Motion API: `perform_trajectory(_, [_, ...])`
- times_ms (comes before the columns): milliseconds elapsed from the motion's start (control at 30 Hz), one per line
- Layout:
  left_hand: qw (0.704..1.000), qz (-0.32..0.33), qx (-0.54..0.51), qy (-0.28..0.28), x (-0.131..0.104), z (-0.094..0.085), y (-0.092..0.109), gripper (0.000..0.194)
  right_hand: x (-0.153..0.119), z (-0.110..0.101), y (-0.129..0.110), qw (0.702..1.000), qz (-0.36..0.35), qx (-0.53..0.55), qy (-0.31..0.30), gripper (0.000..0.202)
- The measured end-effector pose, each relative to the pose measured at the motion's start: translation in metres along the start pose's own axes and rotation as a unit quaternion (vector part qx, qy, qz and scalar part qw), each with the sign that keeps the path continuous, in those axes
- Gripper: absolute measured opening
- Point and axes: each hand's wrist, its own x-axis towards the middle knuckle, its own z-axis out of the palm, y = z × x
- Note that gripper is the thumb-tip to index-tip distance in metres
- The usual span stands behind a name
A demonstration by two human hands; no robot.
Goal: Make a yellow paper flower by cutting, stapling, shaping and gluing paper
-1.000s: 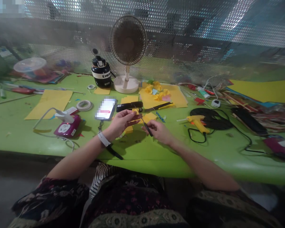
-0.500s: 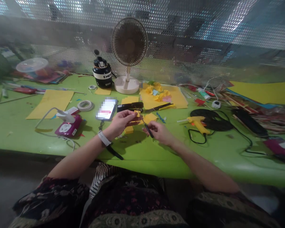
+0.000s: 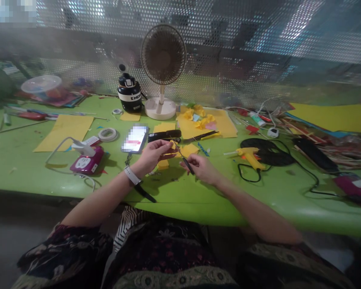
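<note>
The left hand [image 3: 152, 158] pinches 1 small yellow paper piece [image 3: 173, 144] — the right hand [image 3: 203, 168] grips dark-handled scissors [image 3: 188, 165], blades close beside it.

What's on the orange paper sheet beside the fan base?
On the sheet: yellow flowers with a blue scrap and a pink scrap among them; a slim black tool overlaps its near edge. Whatever lies under the flowers or sheet can't be seen.

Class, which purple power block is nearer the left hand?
The left block, left of the phone; the right block lies much farther from the left hand.
</note>
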Motion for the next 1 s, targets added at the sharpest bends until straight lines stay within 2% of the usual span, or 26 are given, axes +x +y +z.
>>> perform_trajectory(367, [0.998, -0.004, 0.040, -0.047, 0.0028, -0.0074, -0.0014, 0.028, 0.0034, 0.0003, 0.0070, 1.000, -0.005, 0.004, -0.007, 0.055])
perform_trajectory(700, [0.999, 0.000, 0.037, -0.028, 0.0015, -0.0043, 0.0000, 0.024, 0.0003, 0.0007, 0.0041, 1.000, -0.008, -0.006, -0.005, 0.055])
perform_trajectory(1000, [0.999, 0.003, 0.041, -0.026, 0.0051, -0.0089, -0.0033, 0.026, -0.0021, 0.0013, 0.0018, 1.000, 0.001, -0.005, -0.012, 0.054])
